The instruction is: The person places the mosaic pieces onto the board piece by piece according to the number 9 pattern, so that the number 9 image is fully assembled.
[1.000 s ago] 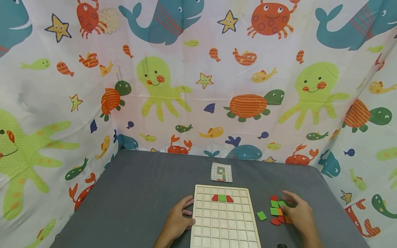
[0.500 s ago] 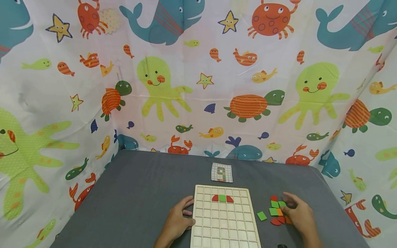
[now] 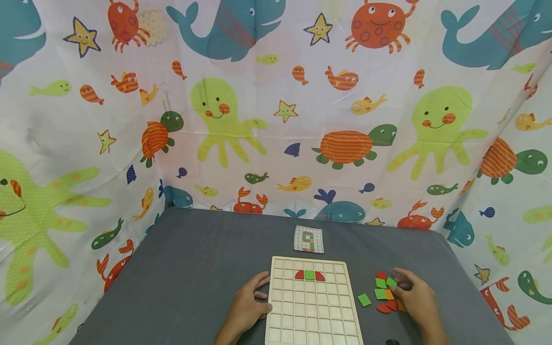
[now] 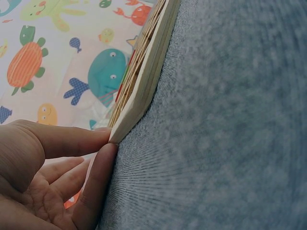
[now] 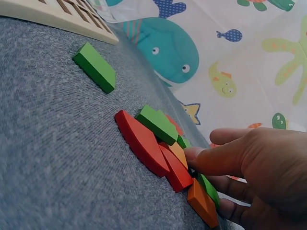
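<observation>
A pale wooden grid board (image 3: pixel 310 316) lies on the grey table. Near its far edge, a green square (image 3: pixel 309 275) sits between two red quarter-round pieces (image 3: pixel 320 276). My left hand (image 3: pixel 246 304) holds the board's left edge, thumb and a finger meeting at the rim (image 4: pixel 128 125). Over a small pile of tiles to the right rests my right hand (image 3: pixel 416 297). Its thumb touches the pile beside an orange tile (image 5: pixel 176 154), with the other fingers spread behind. Green tiles (image 5: pixel 158 123) and red curved pieces (image 5: pixel 141 143) lie there; the hand hides part of the pile.
A small card (image 3: pixel 308 239) with a coloured grid pattern lies beyond the board. One green tile (image 3: pixel 364 300) lies alone between board and pile. A dark object (image 3: pixel 392 342) shows at the bottom edge. A sea-animal curtain (image 3: pixel 276 143) surrounds the table.
My right hand stays at the pile with only slight finger movement; tiles there shift very little. My left hand and the board keep their places.
</observation>
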Tool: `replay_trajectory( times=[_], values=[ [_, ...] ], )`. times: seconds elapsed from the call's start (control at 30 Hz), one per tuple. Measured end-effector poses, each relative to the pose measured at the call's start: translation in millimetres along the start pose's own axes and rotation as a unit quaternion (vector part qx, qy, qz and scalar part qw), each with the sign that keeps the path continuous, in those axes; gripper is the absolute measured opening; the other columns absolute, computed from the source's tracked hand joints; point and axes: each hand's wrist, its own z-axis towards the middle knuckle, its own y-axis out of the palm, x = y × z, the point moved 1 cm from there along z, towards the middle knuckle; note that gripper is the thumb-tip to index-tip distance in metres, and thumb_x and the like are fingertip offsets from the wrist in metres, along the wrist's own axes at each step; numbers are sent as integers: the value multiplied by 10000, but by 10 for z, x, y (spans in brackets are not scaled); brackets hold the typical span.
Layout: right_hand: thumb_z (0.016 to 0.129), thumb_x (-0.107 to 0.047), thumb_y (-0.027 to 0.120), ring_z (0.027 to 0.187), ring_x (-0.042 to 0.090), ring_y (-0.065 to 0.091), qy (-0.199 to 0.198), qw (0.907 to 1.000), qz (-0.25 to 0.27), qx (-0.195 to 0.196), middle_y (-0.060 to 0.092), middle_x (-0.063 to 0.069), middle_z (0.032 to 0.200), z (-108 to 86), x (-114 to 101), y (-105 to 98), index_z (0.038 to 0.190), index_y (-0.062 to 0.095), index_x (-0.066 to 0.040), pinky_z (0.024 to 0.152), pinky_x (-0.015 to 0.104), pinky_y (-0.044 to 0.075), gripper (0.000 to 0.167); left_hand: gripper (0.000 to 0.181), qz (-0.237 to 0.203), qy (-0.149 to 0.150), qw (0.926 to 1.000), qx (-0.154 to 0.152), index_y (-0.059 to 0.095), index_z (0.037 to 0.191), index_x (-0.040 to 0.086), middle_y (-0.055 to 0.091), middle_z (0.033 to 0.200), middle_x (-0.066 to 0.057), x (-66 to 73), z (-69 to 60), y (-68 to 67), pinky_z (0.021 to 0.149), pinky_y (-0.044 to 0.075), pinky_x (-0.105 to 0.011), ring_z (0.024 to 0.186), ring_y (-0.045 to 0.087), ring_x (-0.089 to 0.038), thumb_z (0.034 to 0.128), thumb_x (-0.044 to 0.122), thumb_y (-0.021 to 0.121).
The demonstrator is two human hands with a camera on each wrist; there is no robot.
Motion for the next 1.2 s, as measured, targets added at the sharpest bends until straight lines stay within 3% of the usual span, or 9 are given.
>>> replay_trajectory(
  times=[0.27,0.43,0.7,0.97,1.07,1.2],
  values=[
    [900,-136,845,1053,390,701,-283,9994,-48,199,750,203,1142,-17,2,3,1409,634,-3,916,612,544,567,852,-16,-9,10000,11,541,1543,89,629,1496,-112,2,4,1,600,606,-384,1031,643,-231,751,-122,772],
    [897,-152,849,1044,373,711,-528,9983,-133,213,757,175,1134,-40,-107,32,1408,641,-7,905,594,556,570,856,-23,47,10000,26,537,1543,75,627,1497,-121,10,5,-1,594,607,-379,1030,641,-231,744,-125,769],
    [874,-110,866,1027,325,726,-871,9962,-48,12,766,123,1111,-46,-333,171,1400,654,-16,826,442,571,575,855,-9,37,10000,43,545,1539,80,635,1490,-117,9,-5,2,597,608,-375,1023,644,-229,738,-120,766],
    [845,-95,887,943,160,718,-1498,9884,233,93,779,28,1059,-72,-542,326,1359,699,-51,801,254,579,549,852,-29,-3,10000,44,550,1539,93,640,1485,-106,12,3,8,593,605,-364,1015,639,-218,743,-119,769],
    [844,-84,884,914,117,710,-1667,9847,502,-6,778,31,1059,-92,-628,375,1353,701,-46,802,248,585,542,849,-54,17,10000,38,544,1543,88,636,1489,-112,17,3,8,591,606,-354,1020,638,-213,749,-117,764],
    [849,-86,878,900,101,695,-1585,9849,658,-224,775,35,1068,-121,-725,445,1357,697,-46,811,242,585,541,849,-55,-2,10000,34,546,1541,89,637,1488,-111,10,-4,6,592,606,-356,1022,639,-215,749,-123,766]
  ],
)
